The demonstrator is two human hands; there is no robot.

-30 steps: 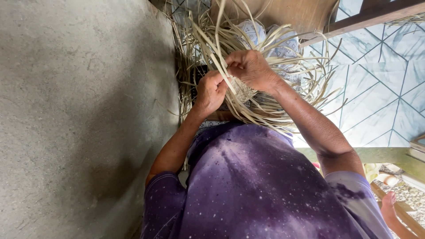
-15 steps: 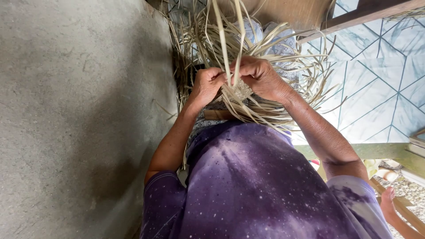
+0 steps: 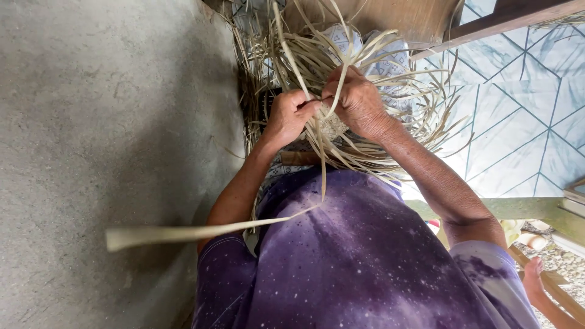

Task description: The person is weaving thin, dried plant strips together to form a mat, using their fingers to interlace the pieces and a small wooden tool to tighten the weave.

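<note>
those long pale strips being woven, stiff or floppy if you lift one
Probably floppy yet springy: the loose pale strips arc in open curves around the woven piece. Likely very light, since one long strip stretches out sideways unsupported. Both hands pinch strips closely.

A home craft corner is suggested: a rough grey plastered wall (image 3: 109, 122) is seen on the left, pale patterned floor tiles (image 3: 524, 122) on the right, and a heap of loose dried weaving strips (image 3: 390, 79) between them, by wooden furniture (image 3: 390, 18).
</note>
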